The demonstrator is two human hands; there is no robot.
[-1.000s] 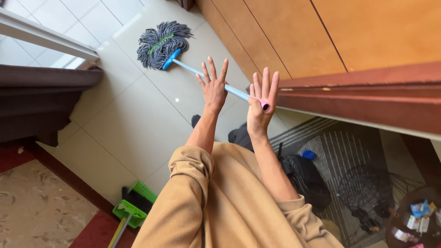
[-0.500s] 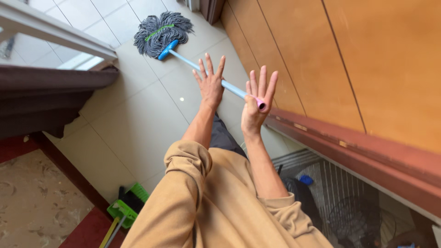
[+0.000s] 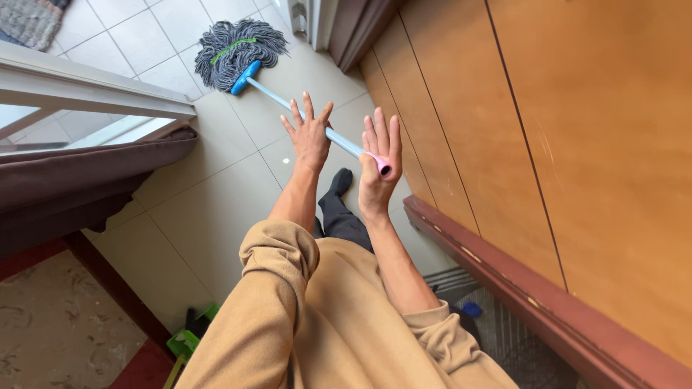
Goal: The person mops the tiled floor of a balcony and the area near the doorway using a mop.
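I see both hands mid-frame with fingers spread open: the left hand [image 3: 310, 137] lies flat against the blue mop handle [image 3: 288, 108], the right hand [image 3: 378, 169] props its pink end, and the grey mop head [image 3: 231, 50] rests on the floor tiles [image 3: 216, 194] at upper left.

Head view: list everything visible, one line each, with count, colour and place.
mop: one, grey string head with a green band, blue socket, light blue handle with a pink end, head resting on the floor at top.
floor tiles: many, pale cream, centre.
wooden panel wall: one, orange-brown, right.
curtain: one, dark brown, left.
dustpan: one, green, bottom left.
left hand: one, fingers spread, flat against the mop handle.
right hand: one, fingers straight, the handle's pink end against its palm.
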